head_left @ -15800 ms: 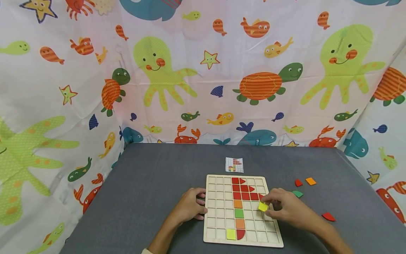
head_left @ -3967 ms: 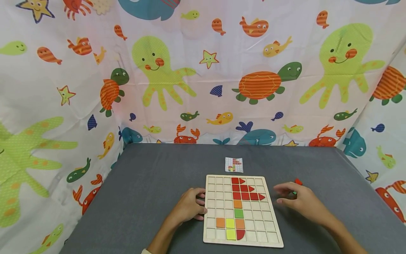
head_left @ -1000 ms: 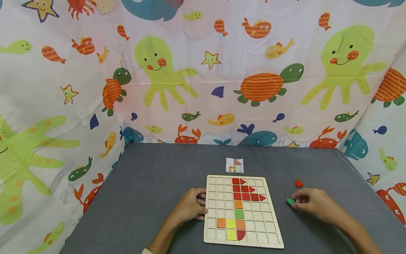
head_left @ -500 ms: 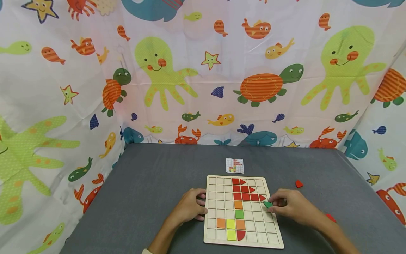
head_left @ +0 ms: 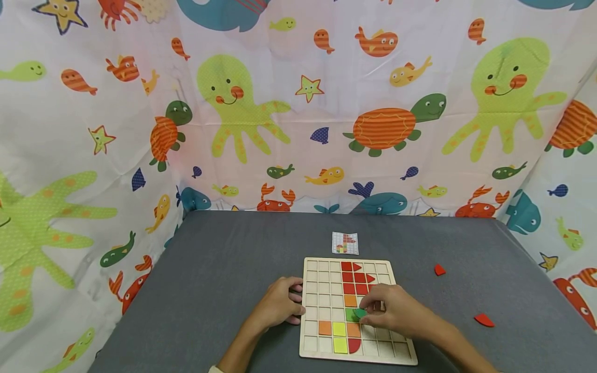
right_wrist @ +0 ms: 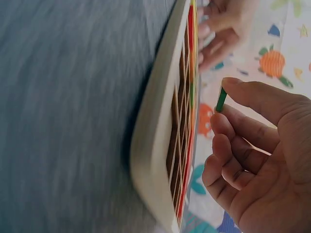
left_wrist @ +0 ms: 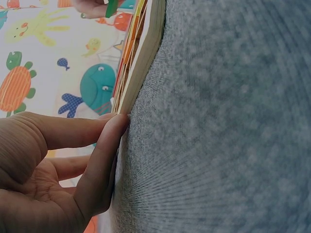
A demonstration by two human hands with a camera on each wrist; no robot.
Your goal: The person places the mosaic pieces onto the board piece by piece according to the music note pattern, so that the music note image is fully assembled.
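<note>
A wooden grid board [head_left: 326,355] lies on the grey table, with red, orange, green and yellow tiles in some of its squares. My left hand [head_left: 278,300] holds the board's left edge; in the left wrist view its thumb and a finger meet at that edge. Over the middle of the board, my right hand [head_left: 392,310] pinches a dark green tile [head_left: 359,314] with a curved side, between thumb and index finger. In the right wrist view this green tile [right_wrist: 221,99] stands edge-on, apart from the board. The hand hides part of the red row and several squares.
A small printed pattern card [head_left: 345,243] lies behind the board. Two loose red tiles [head_left: 440,270] lie on the table to the right. A sea-animal curtain [head_left: 326,103] hangs behind and at both sides.
The right hand has picked up the green tile from the right of the table and carried it left over the board. Earlier, an orange and a yellow tile joined the lower rows. The left hand stays put.
</note>
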